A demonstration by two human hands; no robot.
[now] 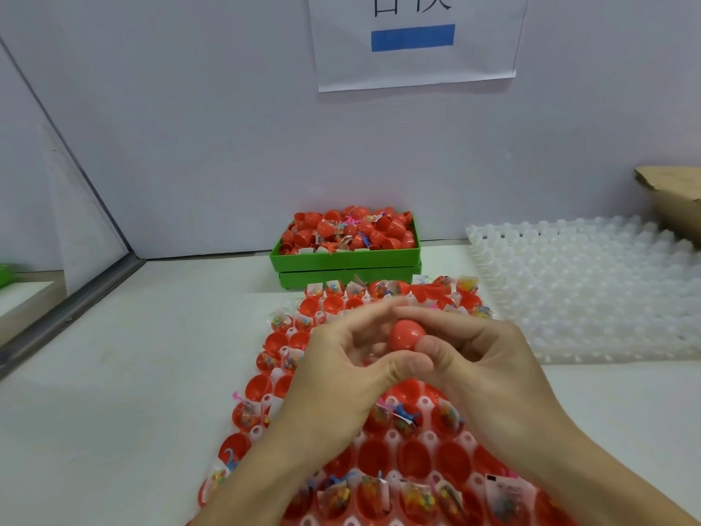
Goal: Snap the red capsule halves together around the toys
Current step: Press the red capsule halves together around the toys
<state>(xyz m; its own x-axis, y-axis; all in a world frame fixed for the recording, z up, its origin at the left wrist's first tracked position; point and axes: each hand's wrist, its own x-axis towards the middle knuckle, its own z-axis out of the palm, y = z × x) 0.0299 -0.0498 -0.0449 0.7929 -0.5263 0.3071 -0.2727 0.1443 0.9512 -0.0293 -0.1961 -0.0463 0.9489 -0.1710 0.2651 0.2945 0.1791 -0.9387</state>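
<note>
Both hands meet above the middle of a white cell tray filled with open red capsule halves, many holding small bagged toys. A red capsule sits between the hands. My right hand grips it with thumb and fingers. My left hand curls against it from the left, thumb pressed near the right thumb. The capsule's left side is hidden by my fingers, so its seam does not show.
A green bin stacked on another holds loose red halves and toys at the back wall. An unfilled white cell tray lies to the right, a cardboard box behind it. A partition runs along the left.
</note>
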